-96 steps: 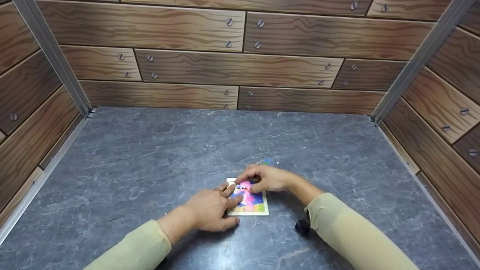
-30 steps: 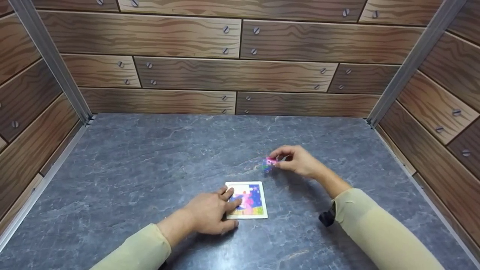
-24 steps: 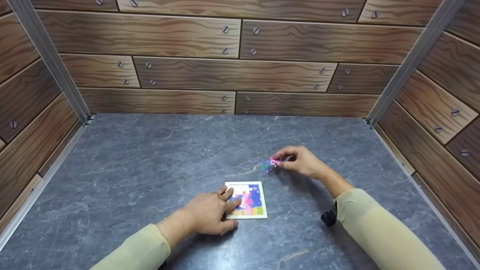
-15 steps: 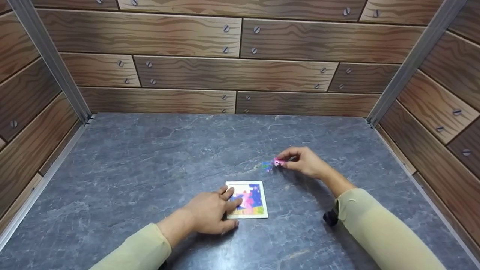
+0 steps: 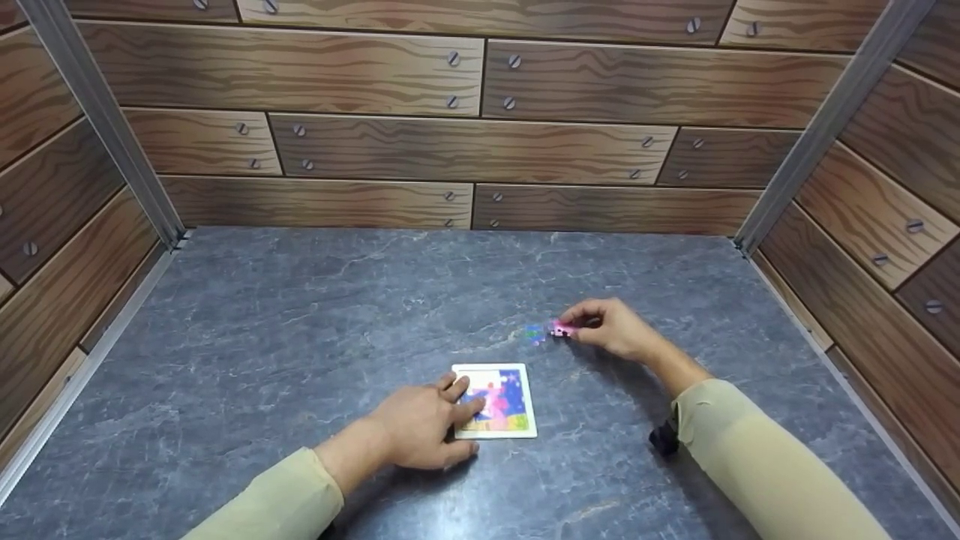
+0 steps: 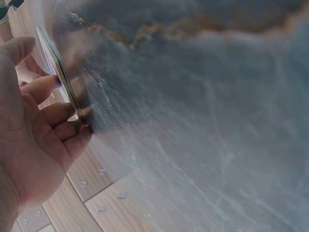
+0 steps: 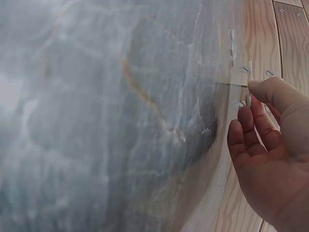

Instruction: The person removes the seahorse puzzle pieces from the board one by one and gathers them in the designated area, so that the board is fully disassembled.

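Observation:
A small picture jigsaw puzzle (image 5: 514, 397) in a white frame lies on the table, with a bare white patch at its upper left. My left hand (image 5: 424, 424) rests over its left side, fingers spread and touching the picture, hiding part of it. Beyond the puzzle's right corner, my right hand (image 5: 611, 326) pinches a pink puzzle piece (image 5: 560, 330) between thumb and fingers. Edge-on, the thin puzzle piece (image 7: 250, 72) shows at the fingertips in the right wrist view. Just left of it lie loose blue-green puzzle pieces (image 5: 533, 334).
The grey marbled table (image 5: 300, 315) is bordered by wood-patterned walls (image 5: 375, 142) at the back and both sides. Metal posts (image 5: 810, 127) stand in the back corners. A black object (image 5: 664, 437) shows at the right sleeve cuff.
My right hand has gone from the puzzle to the loose pieces, and now has a pink piece. It then drifts slightly right and nearer, the piece tilting. My left hand stays.

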The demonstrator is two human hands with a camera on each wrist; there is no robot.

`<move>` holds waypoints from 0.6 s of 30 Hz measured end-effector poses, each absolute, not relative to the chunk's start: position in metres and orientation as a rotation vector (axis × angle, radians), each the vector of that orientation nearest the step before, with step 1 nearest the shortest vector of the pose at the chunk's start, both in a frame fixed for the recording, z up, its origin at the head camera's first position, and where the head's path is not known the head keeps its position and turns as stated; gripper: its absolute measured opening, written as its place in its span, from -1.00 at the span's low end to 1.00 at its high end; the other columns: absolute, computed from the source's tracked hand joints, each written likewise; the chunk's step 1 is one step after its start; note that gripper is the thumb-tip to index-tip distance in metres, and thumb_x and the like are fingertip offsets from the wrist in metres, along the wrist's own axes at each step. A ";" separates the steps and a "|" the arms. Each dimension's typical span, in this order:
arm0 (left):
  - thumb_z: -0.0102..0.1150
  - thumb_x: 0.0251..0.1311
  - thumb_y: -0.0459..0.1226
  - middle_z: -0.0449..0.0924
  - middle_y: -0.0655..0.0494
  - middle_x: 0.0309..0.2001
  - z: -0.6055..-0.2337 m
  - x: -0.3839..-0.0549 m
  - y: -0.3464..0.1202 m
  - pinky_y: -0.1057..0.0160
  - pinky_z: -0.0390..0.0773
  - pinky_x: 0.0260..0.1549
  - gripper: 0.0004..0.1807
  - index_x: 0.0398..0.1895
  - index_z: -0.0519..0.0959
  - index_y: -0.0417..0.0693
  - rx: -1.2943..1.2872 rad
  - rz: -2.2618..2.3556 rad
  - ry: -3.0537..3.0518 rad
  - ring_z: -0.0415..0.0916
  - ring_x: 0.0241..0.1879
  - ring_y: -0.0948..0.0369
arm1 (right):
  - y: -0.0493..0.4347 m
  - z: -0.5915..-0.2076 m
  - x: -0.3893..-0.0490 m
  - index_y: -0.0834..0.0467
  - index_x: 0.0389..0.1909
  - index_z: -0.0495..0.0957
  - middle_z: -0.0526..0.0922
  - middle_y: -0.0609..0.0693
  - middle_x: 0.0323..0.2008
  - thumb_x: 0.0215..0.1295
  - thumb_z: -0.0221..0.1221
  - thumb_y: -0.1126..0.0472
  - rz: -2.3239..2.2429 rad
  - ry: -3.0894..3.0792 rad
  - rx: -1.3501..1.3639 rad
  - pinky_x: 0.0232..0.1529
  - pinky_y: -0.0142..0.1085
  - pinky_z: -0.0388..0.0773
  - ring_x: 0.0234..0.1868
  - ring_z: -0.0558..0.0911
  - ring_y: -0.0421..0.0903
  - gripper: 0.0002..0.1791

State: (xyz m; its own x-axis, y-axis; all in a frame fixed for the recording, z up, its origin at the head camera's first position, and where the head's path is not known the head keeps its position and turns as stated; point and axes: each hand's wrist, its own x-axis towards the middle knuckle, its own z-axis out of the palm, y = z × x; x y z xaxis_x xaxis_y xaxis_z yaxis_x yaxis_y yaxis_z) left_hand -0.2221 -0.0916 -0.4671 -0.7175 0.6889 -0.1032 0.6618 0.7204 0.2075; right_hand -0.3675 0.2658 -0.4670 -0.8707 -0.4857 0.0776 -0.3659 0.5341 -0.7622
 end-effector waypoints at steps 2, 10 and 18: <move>0.00 0.47 0.25 0.28 -0.21 0.57 -0.467 -0.222 -0.091 -0.12 0.54 0.29 -0.24 0.60 0.40 0.13 1.084 0.228 2.752 0.26 0.54 -0.17 | 0.267 -0.468 -0.368 0.33 0.04 0.74 0.76 0.24 -0.03 0.25 0.37 0.46 -1.246 2.625 -0.722 -0.07 -0.40 0.62 -0.08 0.68 0.06 -0.68; 0.01 0.48 0.23 0.32 -0.25 0.54 -0.467 -0.221 -0.092 -0.10 0.55 0.28 -0.25 0.58 0.43 0.08 1.108 0.242 2.764 0.30 0.52 -0.18 | 0.269 -0.469 -0.367 0.37 0.03 0.72 0.76 0.26 -0.06 0.26 0.35 0.47 -1.266 2.607 -0.710 -0.10 -0.43 0.60 -0.12 0.67 0.00 -0.69; -0.01 0.48 0.24 0.31 -0.25 0.54 -0.468 -0.221 -0.091 -0.09 0.55 0.28 -0.25 0.59 0.43 0.10 1.109 0.228 2.768 0.30 0.52 -0.18 | 0.269 -0.470 -0.367 0.43 0.03 0.71 0.75 0.30 -0.09 0.28 0.33 0.48 -1.283 2.585 -0.743 -0.20 -0.46 0.53 -0.18 0.61 -0.04 -0.70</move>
